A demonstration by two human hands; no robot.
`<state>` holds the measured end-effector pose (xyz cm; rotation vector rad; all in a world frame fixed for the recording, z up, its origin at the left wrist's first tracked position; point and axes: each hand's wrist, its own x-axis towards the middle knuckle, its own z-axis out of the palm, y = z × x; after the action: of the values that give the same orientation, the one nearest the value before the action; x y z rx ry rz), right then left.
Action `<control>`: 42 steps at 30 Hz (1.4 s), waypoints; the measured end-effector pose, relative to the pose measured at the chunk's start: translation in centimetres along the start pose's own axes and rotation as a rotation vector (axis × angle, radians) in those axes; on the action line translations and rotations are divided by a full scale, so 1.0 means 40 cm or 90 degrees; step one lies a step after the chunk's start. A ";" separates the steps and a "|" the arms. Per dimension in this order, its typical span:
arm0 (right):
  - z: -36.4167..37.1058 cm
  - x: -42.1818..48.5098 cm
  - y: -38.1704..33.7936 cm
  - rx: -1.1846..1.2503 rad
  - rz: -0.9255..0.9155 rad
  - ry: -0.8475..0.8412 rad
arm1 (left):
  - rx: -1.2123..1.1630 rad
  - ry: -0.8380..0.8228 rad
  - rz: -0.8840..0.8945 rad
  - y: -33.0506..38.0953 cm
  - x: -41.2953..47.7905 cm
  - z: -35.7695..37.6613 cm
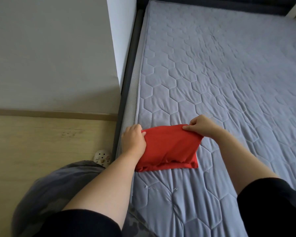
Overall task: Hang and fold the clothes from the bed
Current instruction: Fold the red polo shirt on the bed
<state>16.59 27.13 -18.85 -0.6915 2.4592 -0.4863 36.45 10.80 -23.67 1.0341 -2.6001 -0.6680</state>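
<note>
Our left grip (133,141) and right grip (202,126) each pinch a far corner of the red cloth (167,147), curled tight on it. The cloth stretches long between the grips and drops toward us onto the bed (212,74). Both grips are equally near.

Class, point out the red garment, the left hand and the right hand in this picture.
red garment (167,147): head view, middle of the folded cloth.
left hand (133,140): head view, back of the hand.
right hand (202,125): head view, back of the hand.
</note>
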 end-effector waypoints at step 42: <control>0.203 -0.155 0.065 0.756 0.178 0.090 | 0.153 -0.249 0.158 0.046 -0.049 0.066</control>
<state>24.82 31.15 -24.07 0.1866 1.8244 -1.6708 35.71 14.19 -25.14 0.6723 -3.1428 -0.5509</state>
